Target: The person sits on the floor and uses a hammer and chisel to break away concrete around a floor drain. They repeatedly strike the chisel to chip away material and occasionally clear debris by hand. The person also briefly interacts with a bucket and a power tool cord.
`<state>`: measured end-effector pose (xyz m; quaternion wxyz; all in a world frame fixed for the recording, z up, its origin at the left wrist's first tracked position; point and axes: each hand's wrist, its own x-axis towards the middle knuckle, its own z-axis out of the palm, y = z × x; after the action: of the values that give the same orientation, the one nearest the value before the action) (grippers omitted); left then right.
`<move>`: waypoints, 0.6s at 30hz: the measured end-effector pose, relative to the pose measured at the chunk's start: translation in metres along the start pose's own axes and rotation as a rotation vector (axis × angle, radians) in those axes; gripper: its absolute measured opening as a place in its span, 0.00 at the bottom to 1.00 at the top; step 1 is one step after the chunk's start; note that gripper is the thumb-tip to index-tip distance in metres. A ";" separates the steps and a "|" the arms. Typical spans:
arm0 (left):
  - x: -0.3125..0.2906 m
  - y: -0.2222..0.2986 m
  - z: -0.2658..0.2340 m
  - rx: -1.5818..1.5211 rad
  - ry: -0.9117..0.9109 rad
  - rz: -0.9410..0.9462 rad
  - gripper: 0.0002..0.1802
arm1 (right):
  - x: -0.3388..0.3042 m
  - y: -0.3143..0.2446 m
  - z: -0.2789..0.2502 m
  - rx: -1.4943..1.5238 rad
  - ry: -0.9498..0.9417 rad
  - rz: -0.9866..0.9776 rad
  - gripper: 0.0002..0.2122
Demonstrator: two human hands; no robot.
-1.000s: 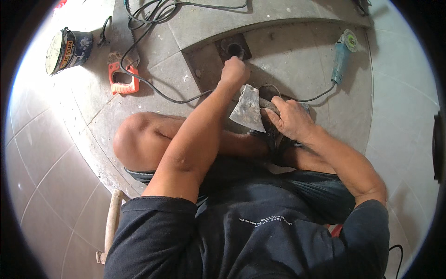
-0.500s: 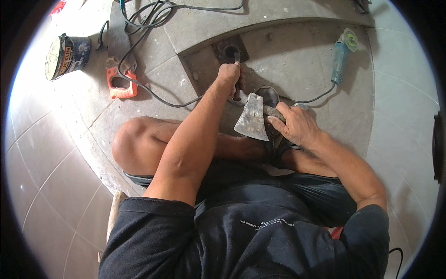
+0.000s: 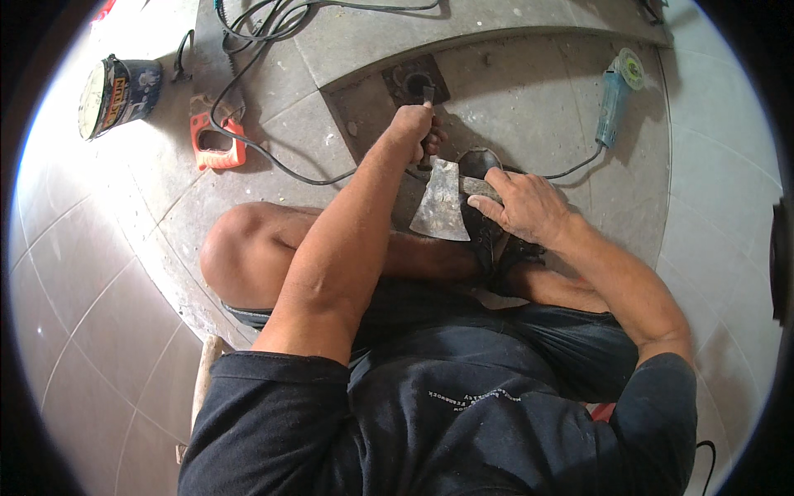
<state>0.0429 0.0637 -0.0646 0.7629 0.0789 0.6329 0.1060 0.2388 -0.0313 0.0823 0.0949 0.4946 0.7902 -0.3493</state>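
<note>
My left hand (image 3: 416, 131) is closed around a metal chisel (image 3: 428, 94), whose far end shows above the fist at the round hole of a dark square floor drain (image 3: 396, 80). Fingers hide the chisel's middle. My right hand (image 3: 526, 207) grips the short handle of a hatchet (image 3: 441, 207). The worn, spotted grey head lies just on the near side of my left fist, its broad cutting edge toward me. Whether the hatchet touches the chisel's near end I cannot tell.
An angle grinder (image 3: 613, 107) lies at the right, its dark cable (image 3: 289, 177) crossing the floor. To the left are an orange-handled handsaw (image 3: 218, 142) and a paint bucket (image 3: 124, 97). A raised tiled edge (image 3: 496, 33) curves behind the drain. My crossed legs are close below.
The hatchet has moved slightly left and up, closer to my left fist, and its head has turned a little. My left hand still holds the chisel at the drain.
</note>
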 end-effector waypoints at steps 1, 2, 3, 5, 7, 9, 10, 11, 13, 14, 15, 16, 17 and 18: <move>-0.001 0.002 -0.002 -0.003 -0.014 -0.012 0.23 | 0.001 0.001 0.001 -0.019 0.006 -0.022 0.24; -0.003 0.002 -0.003 -0.006 -0.028 -0.024 0.23 | 0.001 0.003 0.003 -0.039 0.012 -0.043 0.24; -0.003 0.002 -0.003 -0.012 -0.029 -0.024 0.22 | 0.001 0.004 0.004 -0.058 0.018 -0.065 0.24; 0.001 0.003 -0.005 -0.025 -0.024 -0.018 0.22 | 0.005 -0.002 0.003 -0.106 -0.036 -0.116 0.24; 0.004 0.004 -0.007 -0.046 -0.059 -0.015 0.22 | 0.010 -0.007 0.005 -0.144 -0.074 -0.197 0.24; 0.005 0.003 -0.007 -0.038 -0.065 -0.006 0.21 | 0.014 -0.007 0.011 -0.171 -0.095 -0.308 0.24; 0.004 0.003 -0.006 -0.021 -0.053 0.002 0.21 | 0.018 -0.006 0.011 -0.196 -0.088 -0.343 0.24; 0.001 0.004 -0.004 -0.004 -0.041 0.010 0.21 | 0.022 -0.005 0.012 -0.227 -0.082 -0.257 0.23; 0.003 0.005 -0.004 -0.016 -0.054 0.010 0.21 | 0.029 -0.004 0.015 -0.292 -0.068 -0.087 0.22; 0.004 0.006 -0.004 -0.023 -0.061 0.011 0.21 | 0.025 -0.009 0.017 -0.273 -0.008 -0.075 0.22; 0.005 0.006 -0.004 -0.003 -0.048 0.026 0.21 | 0.022 -0.011 0.018 -0.242 -0.008 -0.122 0.22; 0.002 0.006 -0.001 0.019 -0.036 0.036 0.21 | 0.017 -0.011 0.020 -0.209 -0.012 -0.166 0.22; -0.001 0.006 0.001 0.041 -0.025 0.046 0.21 | 0.013 -0.010 0.021 -0.175 -0.015 -0.210 0.22; 0.000 0.006 0.000 0.024 -0.033 0.031 0.21 | 0.010 -0.009 0.021 -0.149 0.020 -0.348 0.23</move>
<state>0.0428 0.0690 -0.0629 0.7704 0.0998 0.6203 0.1089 0.2220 -0.0398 0.0659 0.0616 0.3453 0.8884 -0.2962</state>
